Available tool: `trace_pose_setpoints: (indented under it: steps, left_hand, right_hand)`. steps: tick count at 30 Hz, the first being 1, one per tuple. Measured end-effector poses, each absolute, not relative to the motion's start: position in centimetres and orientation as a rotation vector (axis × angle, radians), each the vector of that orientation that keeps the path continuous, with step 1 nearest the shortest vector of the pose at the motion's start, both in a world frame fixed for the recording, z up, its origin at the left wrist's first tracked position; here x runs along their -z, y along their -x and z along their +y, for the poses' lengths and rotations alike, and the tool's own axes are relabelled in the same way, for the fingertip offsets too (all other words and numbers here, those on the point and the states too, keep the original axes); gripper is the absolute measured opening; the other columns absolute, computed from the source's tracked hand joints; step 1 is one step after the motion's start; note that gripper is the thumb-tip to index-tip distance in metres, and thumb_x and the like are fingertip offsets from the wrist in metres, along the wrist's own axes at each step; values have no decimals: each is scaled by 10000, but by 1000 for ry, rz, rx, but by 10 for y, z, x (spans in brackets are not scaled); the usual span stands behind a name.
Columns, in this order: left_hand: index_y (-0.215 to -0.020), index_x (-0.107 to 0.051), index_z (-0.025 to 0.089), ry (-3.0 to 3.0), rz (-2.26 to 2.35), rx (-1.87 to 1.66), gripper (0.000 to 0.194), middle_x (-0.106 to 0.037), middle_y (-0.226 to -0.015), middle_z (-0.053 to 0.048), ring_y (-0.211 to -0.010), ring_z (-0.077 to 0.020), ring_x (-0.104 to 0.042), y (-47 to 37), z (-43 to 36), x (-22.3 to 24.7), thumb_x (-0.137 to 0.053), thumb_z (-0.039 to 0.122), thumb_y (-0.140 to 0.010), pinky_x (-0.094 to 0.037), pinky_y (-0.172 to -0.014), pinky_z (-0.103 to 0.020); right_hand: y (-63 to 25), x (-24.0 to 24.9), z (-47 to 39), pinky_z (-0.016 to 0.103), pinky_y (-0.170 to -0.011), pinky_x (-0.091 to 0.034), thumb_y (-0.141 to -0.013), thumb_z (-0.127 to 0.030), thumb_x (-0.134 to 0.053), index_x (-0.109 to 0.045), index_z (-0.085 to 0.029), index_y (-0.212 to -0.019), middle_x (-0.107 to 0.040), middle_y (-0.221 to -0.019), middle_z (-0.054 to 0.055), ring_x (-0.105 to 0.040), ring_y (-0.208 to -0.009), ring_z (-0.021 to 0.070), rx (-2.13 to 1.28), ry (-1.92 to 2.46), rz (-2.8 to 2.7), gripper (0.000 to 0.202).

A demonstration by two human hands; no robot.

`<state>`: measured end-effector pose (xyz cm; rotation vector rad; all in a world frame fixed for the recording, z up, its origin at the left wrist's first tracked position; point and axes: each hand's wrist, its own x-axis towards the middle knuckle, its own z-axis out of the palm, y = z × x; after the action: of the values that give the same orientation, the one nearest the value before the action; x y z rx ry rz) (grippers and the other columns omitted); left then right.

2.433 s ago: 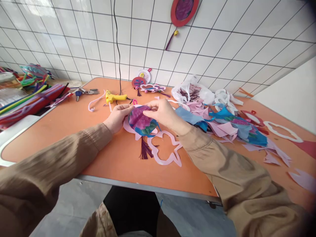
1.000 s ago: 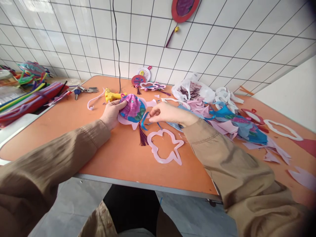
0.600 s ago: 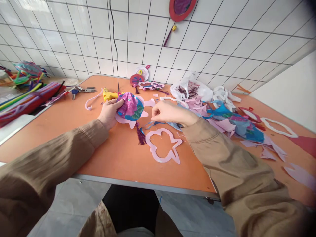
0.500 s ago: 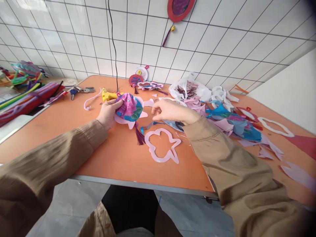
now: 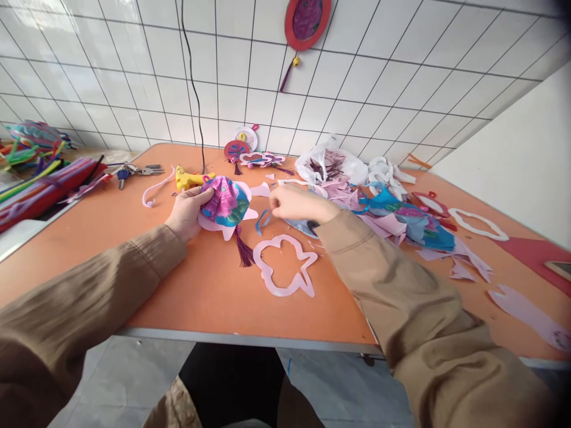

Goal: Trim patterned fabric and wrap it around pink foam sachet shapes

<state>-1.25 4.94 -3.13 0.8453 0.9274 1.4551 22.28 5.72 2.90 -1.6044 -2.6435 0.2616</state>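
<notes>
My left hand (image 5: 185,213) is closed on a craft ornament (image 5: 226,202) of bright pink and blue flowered fabric on a pale pink cut-out backing. A dark purple tassel (image 5: 244,248) hangs from its lower edge. To the right, my right hand (image 5: 297,202) is closed, its fingers curled over a thin blue fabric strip (image 5: 263,222) that trails down toward the tabletop; the fingertips are partly hidden. Below the hands lies a pale pink outline frame (image 5: 279,291). Just behind the ornament rests a yellow glue gun (image 5: 188,178).
Fabric scraps (image 5: 428,229) and a white plastic bag (image 5: 332,163) crowd the right side of the orange table (image 5: 214,303). Keys (image 5: 134,171) and bundled pipe cleaners (image 5: 53,187) are at the left. Finished ornaments (image 5: 236,148) stand by the tiled wall.
My right hand's fingers have closed, and the blue strip, flat on the table before, now rises to them. The left hand still holds the ornament. The whole view has shifted slightly.
</notes>
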Motion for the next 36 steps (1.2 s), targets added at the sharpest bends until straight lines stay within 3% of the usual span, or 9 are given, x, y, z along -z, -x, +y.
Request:
trace_pose_setpoints:
  steps: [4,7,10,14,17,20,24,28,36]
  left_hand:
    - [-745,-724,105,-863,932,-1426,212,-701,-692,-42,-596,-137,-623,13,49,32,-844,229,-624,-515,-619,-261]
    - [-722,-723,107,-869,938,-1413,241,-696,-676,-43,-592,-138,-617,12,48,32,-865,254,-595,-506,-600,-258]
    - [-689,-715,110,-880,928,-1404,253,-684,-650,-39,-570,-131,-603,10,46,31,-879,266,-577,-490,-573,-248]
    - [-729,-731,113,-928,872,-1368,251,-690,-654,-39,-571,-126,-603,10,42,27,-876,271,-598,-489,-570,-238]
    - [-753,-745,109,-960,841,-1310,273,-694,-650,-47,-579,-133,-617,9,40,23,-880,289,-599,-499,-572,-237]
    - [-700,-739,111,-983,887,-1231,282,-686,-612,-47,-540,-128,-608,9,38,22,-901,298,-564,-490,-534,-229]
    - [-621,-702,120,-1026,963,-1167,280,-663,-561,-38,-485,-124,-586,9,38,24,-911,291,-547,-468,-487,-227]
    - [-722,-743,108,-1080,1008,-1153,324,-707,-633,-72,-528,-152,-621,10,38,27,-911,333,-561,-492,-518,-256]
    - [-710,-748,120,-1164,1040,-1141,346,-701,-631,-79,-510,-156,-594,11,37,33,-904,397,-574,-453,-485,-268]
  right_hand:
    - [-270,-63,65,286,-613,-388,-763,-64,-597,-651,-97,-668,-610,-592,69,-541,-577,114,-275,1790,-2069,114]
    - [-319,-81,70,299,-629,-410,-834,-104,-600,-687,-55,-795,-664,-717,138,-566,-615,104,-233,1916,-1659,107]
    - [-365,-86,75,369,-661,-398,-855,-321,-686,-724,-92,-779,-694,-807,190,-562,-683,148,-57,2294,-1466,244]
    - [-400,-76,83,395,-685,-381,-836,-372,-720,-725,-147,-765,-687,-993,208,-551,-766,184,77,2383,-1400,236]
    - [-401,-65,86,374,-680,-386,-783,-259,-780,-640,-141,-660,-647,-763,140,-518,-695,162,35,2225,-1308,220]
    - [-386,-57,87,325,-651,-424,-735,-78,-788,-555,-153,-597,-511,-560,8,-486,-584,118,-368,1851,-1218,281]
    - [-355,-57,85,274,-670,-504,-829,-26,-658,-534,-151,-632,-536,-597,-12,-543,-551,93,-725,1545,-1286,264]
    - [-327,-57,88,269,-627,-491,-775,-3,-682,-568,-144,-643,-568,-604,-3,-551,-549,103,-1001,1256,-1384,224]
    - [-274,-55,81,279,-575,-445,-679,-90,-736,-578,-181,-570,-527,-539,-25,-520,-519,102,-1025,1046,-1544,213]
